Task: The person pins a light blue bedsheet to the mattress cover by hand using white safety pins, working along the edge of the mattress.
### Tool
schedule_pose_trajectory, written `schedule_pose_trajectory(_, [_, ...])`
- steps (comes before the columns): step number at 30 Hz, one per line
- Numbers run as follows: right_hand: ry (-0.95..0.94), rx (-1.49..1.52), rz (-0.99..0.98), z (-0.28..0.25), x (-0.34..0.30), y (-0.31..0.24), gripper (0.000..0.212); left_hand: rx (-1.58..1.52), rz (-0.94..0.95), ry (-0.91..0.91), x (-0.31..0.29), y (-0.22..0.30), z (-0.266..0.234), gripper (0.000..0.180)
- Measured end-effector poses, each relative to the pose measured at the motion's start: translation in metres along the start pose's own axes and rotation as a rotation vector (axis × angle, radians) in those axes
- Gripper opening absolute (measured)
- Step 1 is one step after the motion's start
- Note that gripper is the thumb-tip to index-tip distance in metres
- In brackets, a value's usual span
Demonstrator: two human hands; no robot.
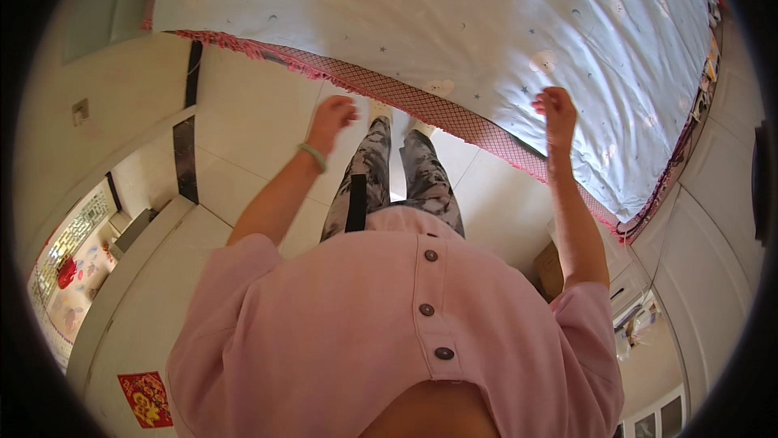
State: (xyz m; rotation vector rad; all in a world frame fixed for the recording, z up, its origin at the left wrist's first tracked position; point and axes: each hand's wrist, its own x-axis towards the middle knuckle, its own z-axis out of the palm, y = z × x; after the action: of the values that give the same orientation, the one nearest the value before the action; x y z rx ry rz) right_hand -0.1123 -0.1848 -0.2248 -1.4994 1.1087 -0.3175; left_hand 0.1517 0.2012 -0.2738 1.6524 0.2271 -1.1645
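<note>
My left hand, with a pale green bangle at its wrist, hangs in the air over the floor, just short of the bed's near edge. Its fingers are loosely curled in, and nothing shows in them. My right hand is raised in front of the light blue bed sheet, its fingers bent into a loose fist with nothing visible inside. Neither hand appears to grip the sheet. Small stars, moons and pale round figures pattern the sheet, which is wrinkled toward the right.
Along the bed runs a pink fringed, criss-cross patterned border. White floor tiles lie beneath my feet. A white door with a red paper decoration stands at left. White cabinets line the right, near a brown box.
</note>
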Motion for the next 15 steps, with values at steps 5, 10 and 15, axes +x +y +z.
schedule_pose_trajectory(5, [-0.289, -0.064, -0.006, 0.096, 0.019, -0.019, 0.011, -0.509, -0.159, -0.136, 0.021, -0.019, 0.1, 0.033])
schedule_pose_trajectory(10, [-0.4, -0.181, -0.015, 0.132, 0.032, -0.009, 0.009, -0.786, -0.192, -0.016, 0.051, -0.013, 0.136, 0.035])
schedule_pose_trajectory(15, [-0.401, -0.217, -0.011, 0.137, 0.039, 0.0, 0.009, -0.807, -0.16, 0.194, 0.057, -0.018, 0.143, 0.035])
